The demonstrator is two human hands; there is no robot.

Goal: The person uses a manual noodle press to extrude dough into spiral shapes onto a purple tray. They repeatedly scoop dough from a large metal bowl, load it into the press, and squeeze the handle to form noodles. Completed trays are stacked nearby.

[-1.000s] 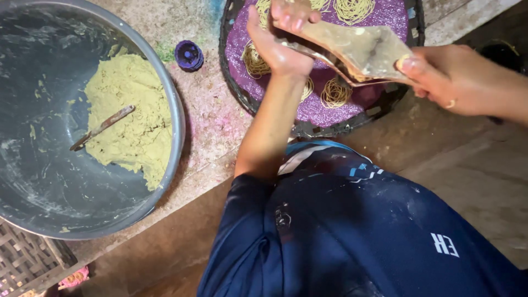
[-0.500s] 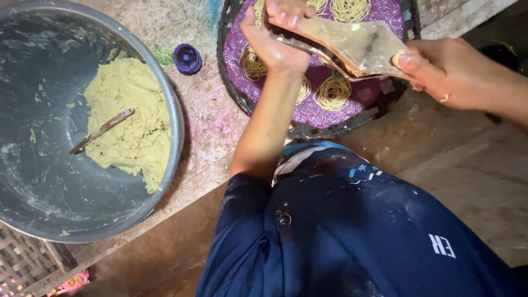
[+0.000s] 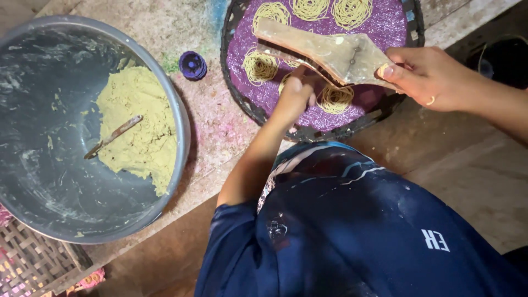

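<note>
Wooden noodle press [image 3: 330, 52] sits over my purple round tray [image 3: 379, 27], stiff and probably slick with dough. My right hand [image 3: 429, 77] has its grip closed on the handle end; my left hand [image 3: 294, 96] curls beneath it, hold unclear.

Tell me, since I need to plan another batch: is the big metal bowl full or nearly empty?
Mostly empty. The metal bowl holds one dough lump at its right side; a spoon lies on it.

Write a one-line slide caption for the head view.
Both hands, left hand and right hand, hold a wooden press over noodle coils on a purple tray.
</note>
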